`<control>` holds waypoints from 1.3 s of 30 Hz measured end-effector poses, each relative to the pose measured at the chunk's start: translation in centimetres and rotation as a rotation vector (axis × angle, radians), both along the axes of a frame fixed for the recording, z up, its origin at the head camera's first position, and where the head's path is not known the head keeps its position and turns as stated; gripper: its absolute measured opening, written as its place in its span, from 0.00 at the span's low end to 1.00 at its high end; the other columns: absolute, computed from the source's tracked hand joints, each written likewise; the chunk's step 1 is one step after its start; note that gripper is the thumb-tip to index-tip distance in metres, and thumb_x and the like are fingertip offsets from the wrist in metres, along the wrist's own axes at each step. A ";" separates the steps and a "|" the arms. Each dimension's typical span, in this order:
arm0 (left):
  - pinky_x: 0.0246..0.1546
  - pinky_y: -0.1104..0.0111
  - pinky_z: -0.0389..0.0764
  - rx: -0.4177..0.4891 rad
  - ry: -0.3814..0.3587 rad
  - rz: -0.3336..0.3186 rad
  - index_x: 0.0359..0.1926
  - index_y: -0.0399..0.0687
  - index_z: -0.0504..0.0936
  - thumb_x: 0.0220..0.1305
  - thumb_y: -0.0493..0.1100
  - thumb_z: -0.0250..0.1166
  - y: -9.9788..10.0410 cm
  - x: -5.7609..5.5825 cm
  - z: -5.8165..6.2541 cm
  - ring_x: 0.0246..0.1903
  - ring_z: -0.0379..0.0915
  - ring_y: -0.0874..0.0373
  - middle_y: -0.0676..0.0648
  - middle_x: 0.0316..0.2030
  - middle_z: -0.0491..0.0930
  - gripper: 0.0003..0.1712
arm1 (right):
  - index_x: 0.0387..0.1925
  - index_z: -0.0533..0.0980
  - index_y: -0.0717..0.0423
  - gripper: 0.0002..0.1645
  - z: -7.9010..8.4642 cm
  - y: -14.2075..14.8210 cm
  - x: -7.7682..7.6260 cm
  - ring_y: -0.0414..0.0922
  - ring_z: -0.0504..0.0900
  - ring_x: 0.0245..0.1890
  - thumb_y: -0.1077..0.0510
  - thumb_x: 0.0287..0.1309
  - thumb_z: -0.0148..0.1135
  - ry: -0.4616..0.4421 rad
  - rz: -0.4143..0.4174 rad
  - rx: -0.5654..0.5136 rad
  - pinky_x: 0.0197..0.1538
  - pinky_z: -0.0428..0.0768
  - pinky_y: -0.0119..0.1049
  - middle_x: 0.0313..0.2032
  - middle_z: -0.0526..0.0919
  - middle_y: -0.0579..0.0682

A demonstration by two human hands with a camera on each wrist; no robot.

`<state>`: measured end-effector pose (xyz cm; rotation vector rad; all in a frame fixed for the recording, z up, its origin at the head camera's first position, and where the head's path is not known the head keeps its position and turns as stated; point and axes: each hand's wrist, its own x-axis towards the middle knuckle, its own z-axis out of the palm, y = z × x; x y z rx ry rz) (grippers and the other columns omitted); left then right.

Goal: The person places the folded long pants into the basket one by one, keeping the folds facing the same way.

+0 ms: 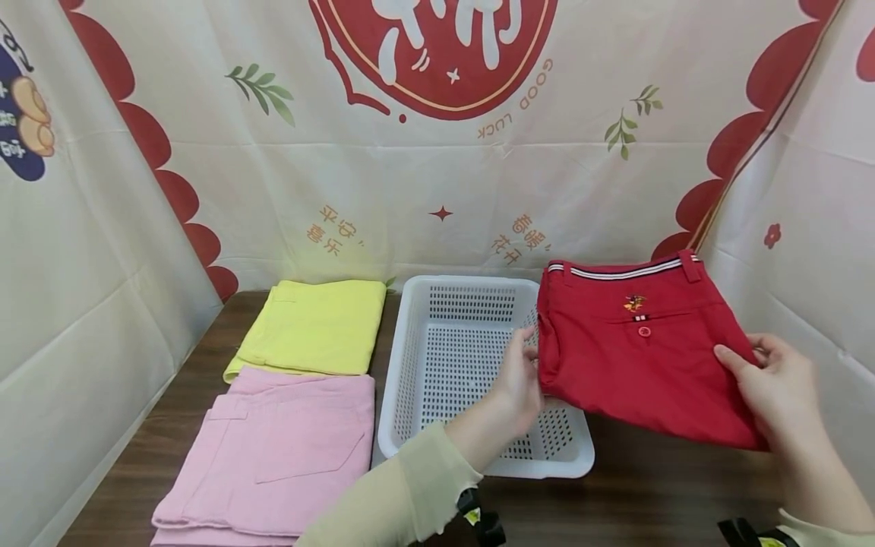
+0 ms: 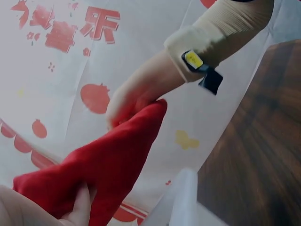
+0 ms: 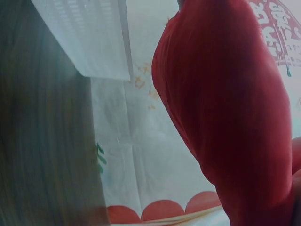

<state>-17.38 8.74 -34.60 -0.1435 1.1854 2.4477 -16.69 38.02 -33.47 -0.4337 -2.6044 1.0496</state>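
Note:
A folded pair of red pants (image 1: 645, 372) is held up over the right side of the table, between both hands. Its striped waistband, a small embroidered emblem and a buttoned back pocket face the head camera. My left hand (image 1: 517, 384) grips the left side of the pants, above the basket. At the opposite side, my right hand (image 1: 779, 380) pinches the edge, thumb on top and the other fingers partly hidden behind the cloth. In the left wrist view the pants (image 2: 117, 155) stretch between the two hands; in the right wrist view the cloth (image 3: 225, 113) fills much of the picture.
A white perforated plastic basket (image 1: 395, 372) stands mid-table, its right side partly behind the pants. Left of it lie folded yellow pants (image 1: 317, 327) and, nearer, folded pink pants (image 1: 287, 456). Printed cloth (image 1: 424, 175) walls the dark wooden table (image 1: 629, 494) at back and sides.

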 end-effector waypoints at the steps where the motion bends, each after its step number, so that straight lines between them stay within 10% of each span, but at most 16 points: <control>1: 0.44 0.56 0.74 0.002 -0.008 -0.002 0.46 0.45 0.67 0.62 0.60 0.49 -0.3 -0.1 0.0 0.41 0.75 0.53 0.45 0.41 0.78 0.24 | 0.54 0.69 0.70 0.30 0.0 -0.2 0.1 0.33 0.70 0.21 0.49 0.63 0.58 0.010 0.009 -0.022 0.25 0.69 0.26 0.21 0.72 0.26; 11: 0.38 0.67 0.77 0.051 -0.049 -0.210 0.42 0.48 0.72 0.63 0.51 0.55 -4.0 -2.4 0.5 0.35 0.74 0.61 0.52 0.35 0.78 0.13 | 0.39 0.73 0.40 0.06 -0.4 -3.0 1.0 0.28 0.72 0.27 0.51 0.61 0.62 0.071 0.066 -0.257 0.28 0.71 0.21 0.25 0.74 0.21; 24: 0.45 0.61 0.79 -0.231 -0.016 -0.246 0.52 0.44 0.72 0.57 0.44 0.65 -7.7 -3.7 -0.3 0.39 0.78 0.54 0.45 0.43 0.79 0.22 | 0.49 0.70 0.67 0.23 -0.1 -6.8 1.4 0.38 0.76 0.22 0.52 0.64 0.59 0.052 0.199 -0.254 0.26 0.73 0.29 0.25 0.79 0.31; 39: 0.40 0.61 0.81 -0.400 0.125 -0.289 0.64 0.46 0.63 0.59 0.39 0.58 -12.2 -3.0 0.2 0.41 0.77 0.51 0.40 0.48 0.74 0.31 | 0.54 0.59 0.70 0.25 0.7 -9.1 1.2 0.46 0.80 0.22 0.54 0.69 0.52 -0.097 0.464 -0.158 0.27 0.80 0.37 0.31 0.78 0.56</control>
